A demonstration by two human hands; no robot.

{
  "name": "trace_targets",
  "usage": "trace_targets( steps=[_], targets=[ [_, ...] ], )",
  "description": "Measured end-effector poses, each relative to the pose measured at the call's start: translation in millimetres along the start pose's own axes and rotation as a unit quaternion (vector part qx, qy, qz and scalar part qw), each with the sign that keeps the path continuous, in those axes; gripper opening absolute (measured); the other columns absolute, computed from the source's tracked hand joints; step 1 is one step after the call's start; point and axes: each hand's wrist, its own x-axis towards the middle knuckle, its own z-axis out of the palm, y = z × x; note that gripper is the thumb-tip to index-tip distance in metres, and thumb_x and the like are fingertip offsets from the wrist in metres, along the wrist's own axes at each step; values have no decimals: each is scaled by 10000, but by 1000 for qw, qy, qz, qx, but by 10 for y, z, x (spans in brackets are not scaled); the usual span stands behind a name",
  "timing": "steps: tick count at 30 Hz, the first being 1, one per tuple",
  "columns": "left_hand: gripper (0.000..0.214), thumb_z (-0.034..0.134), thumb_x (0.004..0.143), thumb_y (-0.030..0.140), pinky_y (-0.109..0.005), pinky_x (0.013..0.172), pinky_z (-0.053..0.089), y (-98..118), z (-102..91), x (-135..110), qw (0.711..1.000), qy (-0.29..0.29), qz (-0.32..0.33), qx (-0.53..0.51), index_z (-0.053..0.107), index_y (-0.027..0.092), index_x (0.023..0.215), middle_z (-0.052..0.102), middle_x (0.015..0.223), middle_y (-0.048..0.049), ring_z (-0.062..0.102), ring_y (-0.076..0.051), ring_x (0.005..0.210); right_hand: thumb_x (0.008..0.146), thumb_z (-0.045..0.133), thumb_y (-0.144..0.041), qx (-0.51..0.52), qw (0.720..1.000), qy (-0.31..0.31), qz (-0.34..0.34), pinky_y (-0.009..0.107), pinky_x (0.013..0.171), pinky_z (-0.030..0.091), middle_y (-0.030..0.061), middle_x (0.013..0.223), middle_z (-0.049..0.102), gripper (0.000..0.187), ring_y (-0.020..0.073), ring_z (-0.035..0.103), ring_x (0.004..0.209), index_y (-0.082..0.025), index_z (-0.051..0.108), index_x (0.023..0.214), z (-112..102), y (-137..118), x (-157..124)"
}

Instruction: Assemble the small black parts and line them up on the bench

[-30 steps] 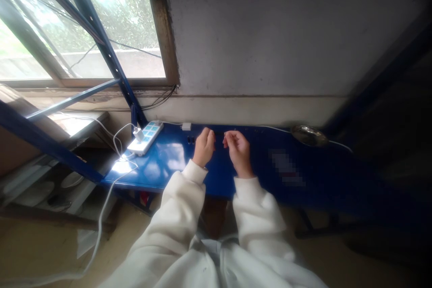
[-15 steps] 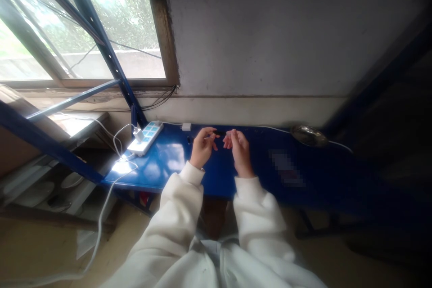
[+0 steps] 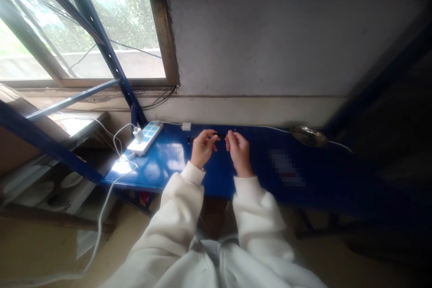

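Above the blue table (image 3: 219, 180), my left hand (image 3: 203, 147) pinches a small dark object (image 3: 221, 136) between thumb and fingertips. The object is too small and dark to name. My right hand (image 3: 239, 150) is closed in a pinch at the right end of it, thumb pressed to the fingers. Whether the right fingertips hold that same dark object or a separate small piece, I cannot make out. Another small dark item (image 3: 189, 140) lies on the table just left of my left hand.
A white power strip (image 3: 146, 138) with a plugged-in charger stands at the table's left end, its cable trailing to the floor. A white adapter (image 3: 186, 126) and a shiny metal dish-like object (image 3: 308, 136) are at the back. A blue frame post (image 3: 111, 58) rises at left.
My right fingers have closed in from a looser, more spread pose to a tighter pinch by the dark object. My left hand has barely moved.
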Motion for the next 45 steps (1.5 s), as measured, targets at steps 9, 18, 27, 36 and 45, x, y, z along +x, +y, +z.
trace_targets(
  steps=[9, 18, 27, 36, 45],
  targets=[
    [340, 526, 783, 486, -170, 419, 395, -30, 63, -27, 998, 53, -16, 18, 486, 157, 709, 564, 593, 21, 496, -50, 417, 753, 483, -611, 3, 1000, -2, 17, 221, 430, 318, -55, 438, 406, 437, 88, 386, 420, -196, 499, 616, 25, 56, -6],
    [367, 536, 772, 496, -167, 400, 386, 4, 59, 1, 996, 68, -51, -35, 521, 140, 687, 551, 561, 25, 491, -45, 401, 762, 498, -584, 19, 1000, -2, 13, 215, 433, 323, -55, 447, 408, 424, 81, 390, 422, -190, 494, 605, 6, 13, -16],
    [334, 591, 759, 426, -186, 420, 412, -26, -1, -31, 997, 25, -34, -66, 587, 134, 921, 615, 686, -13, 527, -58, 427, 756, 487, -606, -3, 1000, 1, 18, 220, 441, 321, -56, 437, 406, 444, 84, 385, 422, -189, 500, 604, -26, 38, 7],
    [378, 579, 738, 490, -169, 396, 384, -39, 22, -1, 995, 80, -50, -20, 487, 146, 612, 534, 505, 28, 484, -54, 394, 771, 472, -597, -27, 1000, -7, 14, 225, 456, 338, -49, 434, 409, 461, 87, 398, 429, -191, 478, 553, -33, 18, -8],
    [373, 589, 727, 493, -171, 380, 394, -46, -18, 44, 993, 105, -55, 8, 513, 143, 623, 523, 503, 30, 477, -57, 397, 729, 570, -540, -4, 994, -106, 15, 243, 535, 438, -24, 551, 540, 365, 101, 513, 506, -176, 565, 713, -108, 82, 57]
  ],
)
